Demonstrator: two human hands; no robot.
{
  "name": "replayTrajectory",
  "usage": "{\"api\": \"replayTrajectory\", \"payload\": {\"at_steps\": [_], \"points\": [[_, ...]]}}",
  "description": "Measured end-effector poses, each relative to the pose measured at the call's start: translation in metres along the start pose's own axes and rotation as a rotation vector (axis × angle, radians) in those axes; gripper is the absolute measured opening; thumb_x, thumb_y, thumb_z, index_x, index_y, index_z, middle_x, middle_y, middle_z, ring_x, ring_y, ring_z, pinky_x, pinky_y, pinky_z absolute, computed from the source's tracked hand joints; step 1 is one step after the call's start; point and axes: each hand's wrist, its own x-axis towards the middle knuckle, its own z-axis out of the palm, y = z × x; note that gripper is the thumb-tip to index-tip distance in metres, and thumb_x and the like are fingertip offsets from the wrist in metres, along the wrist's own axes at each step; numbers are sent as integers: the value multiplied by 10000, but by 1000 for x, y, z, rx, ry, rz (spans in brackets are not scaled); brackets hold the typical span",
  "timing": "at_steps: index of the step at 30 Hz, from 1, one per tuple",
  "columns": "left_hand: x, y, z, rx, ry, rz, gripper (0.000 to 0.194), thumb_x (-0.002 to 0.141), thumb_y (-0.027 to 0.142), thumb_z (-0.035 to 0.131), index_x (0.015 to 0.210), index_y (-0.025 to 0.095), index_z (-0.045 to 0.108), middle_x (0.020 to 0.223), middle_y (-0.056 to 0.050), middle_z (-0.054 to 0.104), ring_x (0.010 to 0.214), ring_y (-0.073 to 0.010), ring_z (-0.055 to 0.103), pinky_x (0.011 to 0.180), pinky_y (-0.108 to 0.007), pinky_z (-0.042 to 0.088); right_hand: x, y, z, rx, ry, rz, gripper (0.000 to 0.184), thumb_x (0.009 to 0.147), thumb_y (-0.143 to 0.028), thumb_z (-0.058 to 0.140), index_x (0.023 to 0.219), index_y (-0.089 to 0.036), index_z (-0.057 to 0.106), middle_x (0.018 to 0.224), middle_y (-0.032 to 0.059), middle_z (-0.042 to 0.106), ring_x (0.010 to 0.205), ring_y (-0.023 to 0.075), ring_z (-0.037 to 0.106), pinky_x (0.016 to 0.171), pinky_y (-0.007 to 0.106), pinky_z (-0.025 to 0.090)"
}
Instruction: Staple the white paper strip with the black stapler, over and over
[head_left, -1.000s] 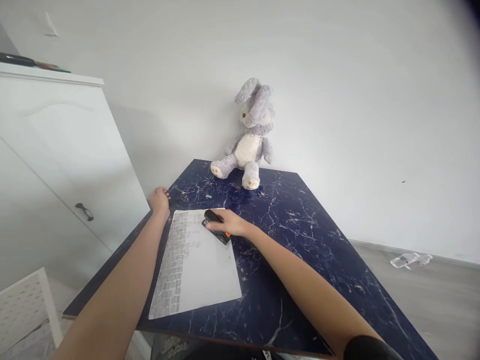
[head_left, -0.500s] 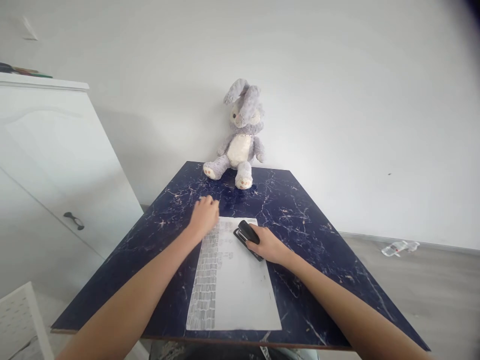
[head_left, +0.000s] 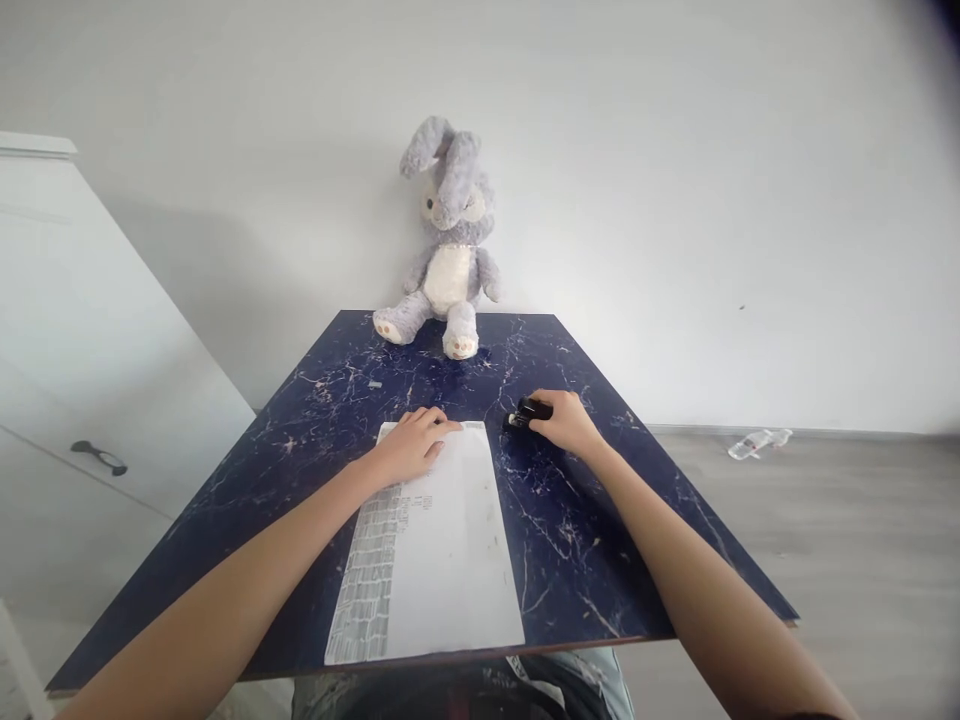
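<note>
Printed sheets of paper (head_left: 457, 570) lie on the dark blue marbled table in front of me, with a grey patterned strip down their left side. My left hand (head_left: 409, 445) rests on their upper part, palm down and fingers stretched out. To the right of the paper's top edge, my right hand (head_left: 566, 420) is closed around a black stapler (head_left: 534, 408), whose front end points left. The stapler is beside the paper, not over it. A small greyish piece (head_left: 375, 384), too small to name surely, lies on the table beyond my left hand.
A grey plush rabbit (head_left: 454, 265) sits at the table's far end against the wall. On the left stands a white cabinet (head_left: 97, 330) with a dark handle. A clear plastic bottle (head_left: 757, 444) lies on the floor at the right.
My right hand has carried the stapler from above the paper to its right side. My left hand has come from the paper's top left corner onto the sheet, uncovering the small piece. The view has shifted.
</note>
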Motion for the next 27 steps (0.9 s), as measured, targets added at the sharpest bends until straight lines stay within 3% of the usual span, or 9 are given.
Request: {"api": "replayTrajectory", "payload": {"at_steps": [10,19,24,27], "points": [[1,8,-6,-87,97,128,392,953,133,507,1285,282,653,1346,-84,501,1259,-262,507,1105,-460,419,1,-2,5,9,-83,-126,185,720,-199,660,886,-205,741,839,16,746,775,199,653,728,284,446],[1,14,-10,-87,161,147,349,954,134,505,1204,270,706,1361,-89,523,1265,-274,514,1098,-467,424,-2,-10,16,38,-70,-138,191,819,-385,737,884,-206,742,817,37,741,742,203,649,723,298,459],[2,13,-7,-62,83,113,338,989,194,495,1227,292,715,1405,-75,526,1287,-285,498,1103,-484,400,-3,-14,9,39,-126,-162,228,854,-422,732,930,-207,728,854,59,742,771,223,657,716,304,453],[1,11,-8,-41,-2,80,317,1011,313,519,1270,315,702,1430,-67,535,1317,-301,477,1117,-509,361,-3,-6,1,32,-223,-216,303,791,-361,792,1047,-222,712,927,56,743,802,225,659,720,298,443]]}}
